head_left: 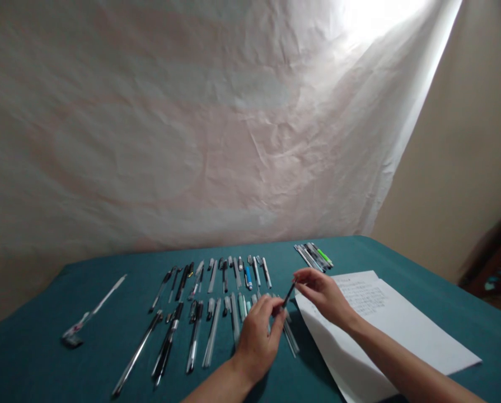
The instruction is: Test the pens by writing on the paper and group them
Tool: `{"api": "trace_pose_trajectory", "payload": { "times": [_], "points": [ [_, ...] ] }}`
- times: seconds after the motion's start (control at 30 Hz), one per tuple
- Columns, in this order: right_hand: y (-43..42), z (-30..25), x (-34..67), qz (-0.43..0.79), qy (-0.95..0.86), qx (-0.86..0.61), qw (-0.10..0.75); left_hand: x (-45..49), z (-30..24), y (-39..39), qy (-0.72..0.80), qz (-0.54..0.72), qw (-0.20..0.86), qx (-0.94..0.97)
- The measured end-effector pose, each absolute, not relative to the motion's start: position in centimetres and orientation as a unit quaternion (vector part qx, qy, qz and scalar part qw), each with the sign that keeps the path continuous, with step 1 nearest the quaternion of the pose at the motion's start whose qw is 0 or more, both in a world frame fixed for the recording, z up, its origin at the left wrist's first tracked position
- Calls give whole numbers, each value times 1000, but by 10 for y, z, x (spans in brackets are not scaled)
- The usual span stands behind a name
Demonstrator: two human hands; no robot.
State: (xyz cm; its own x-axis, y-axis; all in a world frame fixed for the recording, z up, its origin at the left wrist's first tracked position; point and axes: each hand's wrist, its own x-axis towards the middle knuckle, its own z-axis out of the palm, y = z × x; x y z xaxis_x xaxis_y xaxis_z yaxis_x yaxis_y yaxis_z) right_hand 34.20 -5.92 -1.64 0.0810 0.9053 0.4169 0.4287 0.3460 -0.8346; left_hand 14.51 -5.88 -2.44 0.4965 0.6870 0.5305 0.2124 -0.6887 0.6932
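Both of my hands hold one dark pen (289, 293) between them, just above the teal tablecloth (107, 358). My left hand (258, 336) pinches the pen's lower end with curled fingers. My right hand (323, 294) pinches its upper end with thumb and fingertips. Under and left of my hands lie two rows of several pens (208, 305), laid side by side. White sheets of paper (384, 324) with handwriting lie under my right forearm.
A small bunch of pens (314, 256), one with a green barrel, lies at the far edge near the paper. A long white pen (91, 313) lies alone at the left. A wrinkled white sheet (191, 123) hangs behind the table. Dark furniture (497, 263) stands at right.
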Motion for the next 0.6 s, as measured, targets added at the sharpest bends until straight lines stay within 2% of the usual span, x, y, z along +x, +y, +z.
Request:
{"api": "trace_pose_trajectory", "payload": {
  "times": [0.17,0.33,0.6],
  "points": [
    [-73,29,354,227,-618,-496,567,145,-24,-60,278,410,268,826],
    [-87,49,352,182,-667,-486,534,144,-26,-59,285,406,259,829],
    [-89,51,349,113,-683,-504,516,144,-27,-58,287,401,255,832]
  ]
}}
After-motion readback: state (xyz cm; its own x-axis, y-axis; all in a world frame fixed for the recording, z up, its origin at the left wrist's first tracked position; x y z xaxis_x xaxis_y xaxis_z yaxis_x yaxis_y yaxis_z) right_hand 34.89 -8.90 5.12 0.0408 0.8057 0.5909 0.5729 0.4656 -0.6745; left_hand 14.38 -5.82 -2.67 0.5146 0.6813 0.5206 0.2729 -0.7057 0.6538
